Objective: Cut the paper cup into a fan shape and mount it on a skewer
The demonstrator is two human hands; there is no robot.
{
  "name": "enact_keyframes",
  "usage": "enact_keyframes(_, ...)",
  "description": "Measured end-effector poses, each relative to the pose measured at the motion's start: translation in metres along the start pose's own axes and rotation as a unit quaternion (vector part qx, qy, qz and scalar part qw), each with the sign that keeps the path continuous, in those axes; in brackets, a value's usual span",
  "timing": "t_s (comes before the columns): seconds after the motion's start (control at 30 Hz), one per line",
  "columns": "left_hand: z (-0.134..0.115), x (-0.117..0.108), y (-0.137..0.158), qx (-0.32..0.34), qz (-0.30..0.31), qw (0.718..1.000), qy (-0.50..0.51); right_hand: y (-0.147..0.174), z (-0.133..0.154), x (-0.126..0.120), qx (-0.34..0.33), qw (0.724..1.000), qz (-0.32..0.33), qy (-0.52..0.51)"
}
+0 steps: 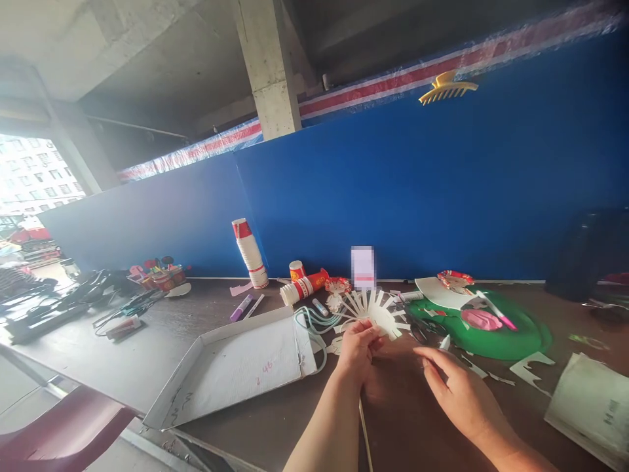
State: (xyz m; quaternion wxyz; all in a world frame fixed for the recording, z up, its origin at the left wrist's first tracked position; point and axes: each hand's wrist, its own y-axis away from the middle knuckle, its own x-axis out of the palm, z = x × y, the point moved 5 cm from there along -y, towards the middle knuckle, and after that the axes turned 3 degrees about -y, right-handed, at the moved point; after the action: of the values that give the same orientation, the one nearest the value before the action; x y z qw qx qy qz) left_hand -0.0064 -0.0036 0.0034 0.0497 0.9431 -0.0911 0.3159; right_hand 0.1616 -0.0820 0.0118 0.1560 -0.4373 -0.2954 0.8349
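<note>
My left hand is closed on the edge of a white paper cup cut into strips, its strips fanned out like petals around a round base. To the right, apart from the cut cup, my right hand hovers over the dark table with thumb and index finger apart; nothing shows between them. Just behind its knuckles a white pointed tip sticks up, its lower part hidden by the hand. Near the fanned strips lie a pair of dark scissors and a red-and-white cut-paper piece.
A shallow white box stands on the left. Behind are a tall cup stack and a lying stack. On the right, a green sheet bears pink clay and a marker. A blue partition rises behind.
</note>
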Motion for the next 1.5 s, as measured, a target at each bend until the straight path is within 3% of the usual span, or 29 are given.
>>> enact_keyframes(0.53, -0.001, 0.000, 0.001, -0.006, -0.013, 1.000, -0.016, 0.004, -0.007, 0.016, 0.018, 0.998, 0.060, 0.011)
enact_keyframes(0.8, 0.002, -0.006, -0.005, 0.020, -0.033, 0.995, -0.095, 0.003, -0.005, 0.012, 0.039, 0.998, 0.043, -0.035)
enact_keyframes(0.9, 0.000, -0.009, -0.008, 0.053, -0.060, 0.985, -0.155, -0.008, -0.014, -0.005, 0.085, 0.992, 0.008, -0.091)
enact_keyframes(1.03, -0.002, -0.014, -0.008, 0.089, -0.097, 0.956, -0.264, -0.034, -0.057, -0.042, 0.228, 0.963, -0.076, -0.126)
enact_keyframes(1.07, -0.001, -0.015, -0.008, 0.087, -0.107, 0.947, -0.291, -0.042, -0.067, -0.046, 0.238, 0.964, -0.062, -0.102)
enact_keyframes(1.17, 0.002, -0.016, -0.006, 0.067, -0.129, 0.931, -0.334, -0.057, -0.086, -0.038, 0.199, 0.974, 0.111, -0.008)
enact_keyframes(1.2, 0.003, -0.015, -0.005, 0.060, -0.130, 0.930, -0.340, -0.057, -0.090, -0.030, 0.189, 0.964, 0.183, 0.021)
enact_keyframes(1.27, 0.005, -0.013, -0.004, 0.052, -0.121, 0.927, -0.351, -0.057, -0.090, -0.017, 0.138, 0.953, 0.253, 0.088)
enact_keyframes(1.5, 0.012, -0.010, -0.003, 0.019, -0.103, 0.923, -0.370, -0.063, -0.059, -0.003, -0.007, 0.922, 0.286, 0.261)
